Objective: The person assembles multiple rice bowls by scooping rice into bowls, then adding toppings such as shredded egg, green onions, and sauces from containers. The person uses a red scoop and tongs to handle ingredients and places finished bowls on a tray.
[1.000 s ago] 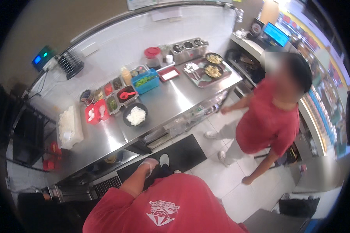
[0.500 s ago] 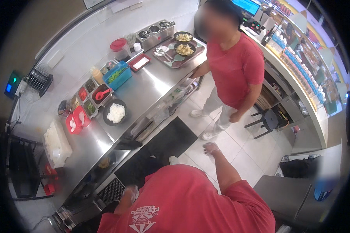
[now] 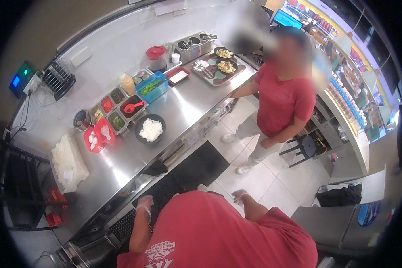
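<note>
My left hand (image 3: pixel 145 202), in a clear plastic glove, hangs in the air over the dark floor mat, beside the steel counter's front edge. It looks loosely open, with nothing visible in it. My right hand (image 3: pixel 240 196), also gloved, is out over the tiled floor, fingers loosely apart and holding nothing that shows. Neither touches the counter. Nearest on the counter is a black bowl of white rice (image 3: pixel 150 129). Beside it sit a red container with eggs (image 3: pixel 93 140) and a metal pan with a red scoop (image 3: pixel 133 107).
A co-worker in a red shirt (image 3: pixel 281 98) stands at the counter's far end by a tray (image 3: pixel 208 77) with two filled bowls. A blue basket of greens (image 3: pixel 152 88) and a white tub (image 3: pixel 69 166) sit along the wall. A black stool (image 3: pixel 307 147) stands right of the co-worker.
My left hand has moved forward and is raised clear of my side. My right hand has drawn back toward my body. The view has shifted; the co-worker's head has turned.
</note>
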The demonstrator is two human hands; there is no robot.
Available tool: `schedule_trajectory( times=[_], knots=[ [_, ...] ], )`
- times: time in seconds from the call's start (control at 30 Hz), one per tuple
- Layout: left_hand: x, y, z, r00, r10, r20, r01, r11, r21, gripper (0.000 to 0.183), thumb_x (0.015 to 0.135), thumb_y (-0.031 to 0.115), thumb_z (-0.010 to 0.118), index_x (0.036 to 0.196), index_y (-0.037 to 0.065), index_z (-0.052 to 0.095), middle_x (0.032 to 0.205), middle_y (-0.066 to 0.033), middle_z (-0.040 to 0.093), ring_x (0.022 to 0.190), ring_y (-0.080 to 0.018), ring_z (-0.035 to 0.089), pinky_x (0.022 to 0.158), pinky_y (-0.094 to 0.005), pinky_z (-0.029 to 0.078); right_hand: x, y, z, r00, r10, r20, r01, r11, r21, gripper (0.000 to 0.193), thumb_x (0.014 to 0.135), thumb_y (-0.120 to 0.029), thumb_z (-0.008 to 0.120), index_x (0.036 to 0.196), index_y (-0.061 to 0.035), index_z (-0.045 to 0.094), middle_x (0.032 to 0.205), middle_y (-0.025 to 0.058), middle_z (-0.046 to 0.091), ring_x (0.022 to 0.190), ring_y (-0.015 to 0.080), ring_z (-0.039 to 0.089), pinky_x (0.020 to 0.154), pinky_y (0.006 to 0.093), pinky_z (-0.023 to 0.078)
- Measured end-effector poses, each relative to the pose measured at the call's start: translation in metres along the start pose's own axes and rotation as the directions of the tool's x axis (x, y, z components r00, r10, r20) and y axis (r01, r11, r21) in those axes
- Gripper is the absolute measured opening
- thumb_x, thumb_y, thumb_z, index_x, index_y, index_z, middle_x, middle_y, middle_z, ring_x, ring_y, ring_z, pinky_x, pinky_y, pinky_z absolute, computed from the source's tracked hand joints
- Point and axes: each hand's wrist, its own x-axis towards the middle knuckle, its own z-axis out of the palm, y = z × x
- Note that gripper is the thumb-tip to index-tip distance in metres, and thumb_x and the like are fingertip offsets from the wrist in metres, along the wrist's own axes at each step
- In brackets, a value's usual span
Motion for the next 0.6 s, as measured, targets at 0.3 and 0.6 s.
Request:
schedule_trajectory(
  times=[0.3,0.6],
  knots=[
    [-0.022,0.015,-0.079,0.92,0.031,0.39,0.386,0.085,-0.919,0.082,0.097,0.072,0.051,0.152,0.012,0.05,0.146,-0.0153,0.057,0.124,-0.0267,0.059,0.1,-0.0436,0.047,-0.072,-0.144,0.099,0.893,-0.45,-0.001,0.438,0.87,-0.226,0.048,0.094,-0.035,0.074,0.132,-0.0072,0.068,0.11,0.0124,0.074,0.094,0.0211,0.071,0.085,0.0333,0.056],
    [-0.058,0.065,-0.257,0.604,0.794,-0.065,0.105,-0.16,-0.982,0.096,0.098,0.071,0.049,0.162,0.004,0.026,0.159,-0.0214,0.043,0.142,-0.0297,0.049,0.118,-0.0447,0.038,-0.257,-0.264,0.202,0.572,-0.634,0.52,0.791,0.259,-0.555,0.039,0.1,-0.039,0.057,0.106,-0.0033,0.071,0.091,0.0222,0.07,0.085,0.0378,0.066,0.074,0.0471,0.05]
  ],
)
